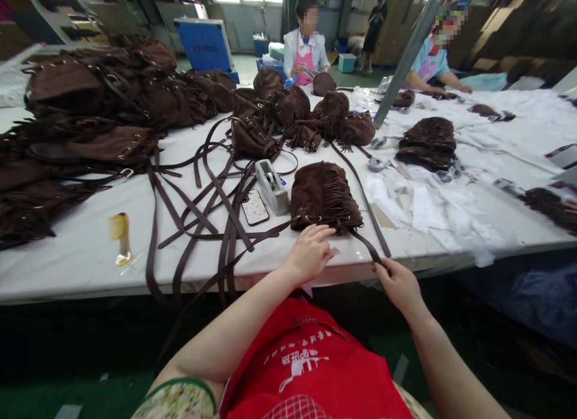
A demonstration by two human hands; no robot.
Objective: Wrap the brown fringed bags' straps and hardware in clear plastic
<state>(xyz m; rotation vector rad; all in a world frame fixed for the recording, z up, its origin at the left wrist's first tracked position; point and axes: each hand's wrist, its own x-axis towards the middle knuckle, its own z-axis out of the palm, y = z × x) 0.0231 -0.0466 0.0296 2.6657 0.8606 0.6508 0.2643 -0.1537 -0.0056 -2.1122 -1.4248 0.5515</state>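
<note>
From my end of the feed, the largest thing I see is the long white table (85,272), running across the whole view. On its left lies a big heap of brown bags (112,100); a smaller cluster of bags (297,109) sits farther back, near the middle. Beyond that, I make out a co-worker in a pink apron (304,61). The fringed bag (315,193) lies near the table's front edge, right of center. My left hand (311,250) is at its near edge, fingers bent (I cannot tell whether they grip anything). My right hand (399,284), farther right, pinches the dark strap (369,249) that leads out from that edge. Just left of the bag stands the tape dispenser (277,198), with the phone (255,208) beside it. Well apart on the left lies the yellowish comb (121,238).
</note>
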